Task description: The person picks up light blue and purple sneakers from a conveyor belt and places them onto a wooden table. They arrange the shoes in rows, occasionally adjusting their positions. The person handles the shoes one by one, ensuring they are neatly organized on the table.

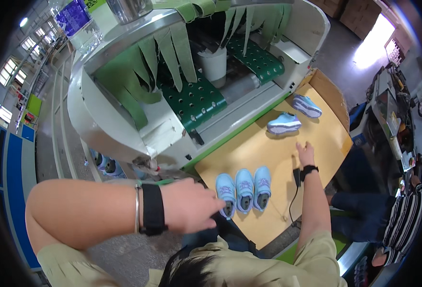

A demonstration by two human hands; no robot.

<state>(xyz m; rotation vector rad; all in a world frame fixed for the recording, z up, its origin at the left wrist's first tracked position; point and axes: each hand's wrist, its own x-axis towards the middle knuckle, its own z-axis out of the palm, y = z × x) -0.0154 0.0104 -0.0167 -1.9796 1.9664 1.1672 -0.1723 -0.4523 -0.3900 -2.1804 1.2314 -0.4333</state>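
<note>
Shoes (244,184), pale blue, five on my worktop (278,153): three in a row at the near edge, heels toward me; a far pair (284,125) by the cardboard (333,93). Left hand (192,205), one: fingertips at the heel of the leftmost shoe (226,187); whether clamped on it or merely beside it, I could not tell. Right hand (306,153), one: fingers apart, nothing held, short of the far pair. Cord (291,203), black, one, its clip (296,178) close beside the right wrist: I judged it the chief hazard, since a sweep of that arm could have snagged it. Row, close-set: a sideways nudge from the left hand could have toppled the end shoe into its neighbour. Far pair: a push instead of a lift could have run them against the cardboard. Machine (230,112), one, with green belts (189,98) and hanging strips (175,52): a careless forward reach could have knocked a hand on its edge.
</note>
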